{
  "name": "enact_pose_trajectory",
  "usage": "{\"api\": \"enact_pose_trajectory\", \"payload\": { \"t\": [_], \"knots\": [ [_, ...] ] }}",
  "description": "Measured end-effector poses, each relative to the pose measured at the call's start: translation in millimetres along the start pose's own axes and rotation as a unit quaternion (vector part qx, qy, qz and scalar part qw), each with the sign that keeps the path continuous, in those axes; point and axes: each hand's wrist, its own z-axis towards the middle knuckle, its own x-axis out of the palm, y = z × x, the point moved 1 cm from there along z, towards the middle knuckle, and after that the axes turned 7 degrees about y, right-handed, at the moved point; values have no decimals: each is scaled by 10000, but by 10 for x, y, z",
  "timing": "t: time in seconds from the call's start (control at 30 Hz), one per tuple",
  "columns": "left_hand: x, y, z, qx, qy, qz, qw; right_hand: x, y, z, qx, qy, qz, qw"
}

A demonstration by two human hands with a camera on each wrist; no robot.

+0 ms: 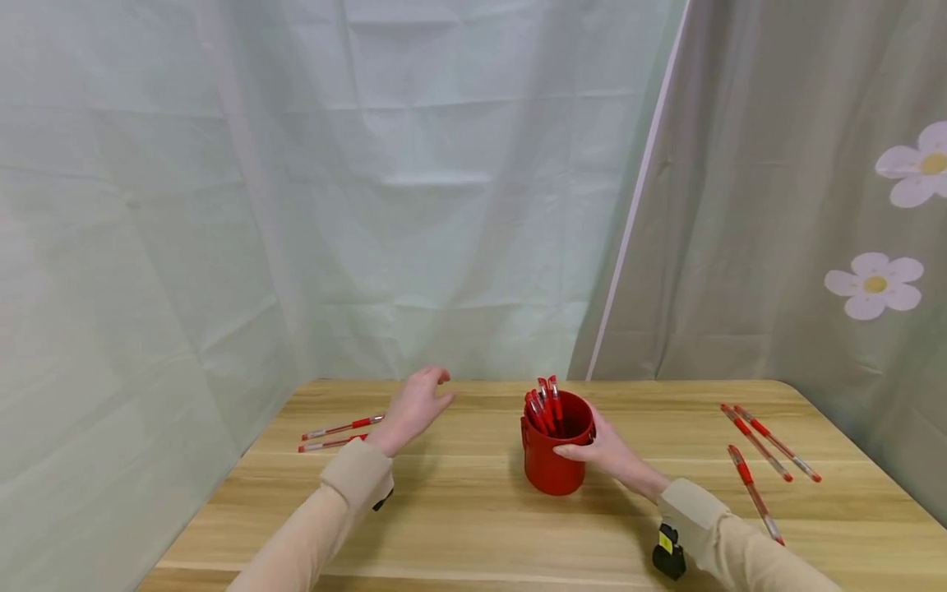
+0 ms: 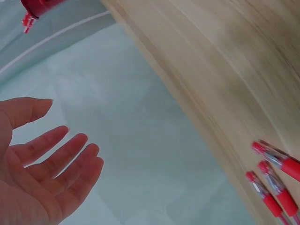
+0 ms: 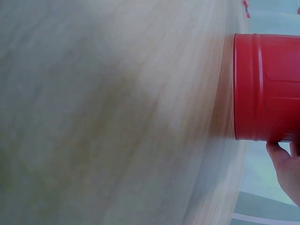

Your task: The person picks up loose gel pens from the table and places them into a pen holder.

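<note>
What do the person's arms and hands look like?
Long beige fabric sleeves with wide cuffs cover both arms. The left hand and right hand are bare, without gloves. A small black boxy device with a yellow patch sits by the right cuff; a small black piece shows by the left.

The left arm (image 1: 307, 534) is pointing forward and somewhat to the right. The left hand (image 1: 414, 409) is hovering, its fingers (image 2: 58, 157) bending loosely and its thumb (image 2: 29, 110) standing apart. The right arm (image 1: 747, 547) is slanting forward and leftward, while the right hand (image 1: 610, 452) is gripping, its thumb pointing left.
</note>
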Motion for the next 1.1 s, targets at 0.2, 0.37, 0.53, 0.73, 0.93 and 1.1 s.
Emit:
{"api": "enact_pose_trajectory", "payload": {
  "t": [0.2,0.37,0.53,0.73,0.93,1.1],
  "knots": [
    [-8,107,-26,-188,63,144,9997,33,202,-51,4,103,47,9999],
    [5,202,-58,-260,171,306,9990,42,240,-61,89,154,93,9998],
    [18,328,-115,-382,394,521,9971,43,231,-66,64,134,72,9999],
    [-6,450,-182,-464,574,828,9938,46,208,-53,-38,117,29,9999],
    [-6,568,-274,-640,856,1169,9874,37,215,-63,25,107,23,9999],
    [12,669,-341,-788,1022,1251,9837,44,226,-68,52,130,-27,9999]
  ]
}}
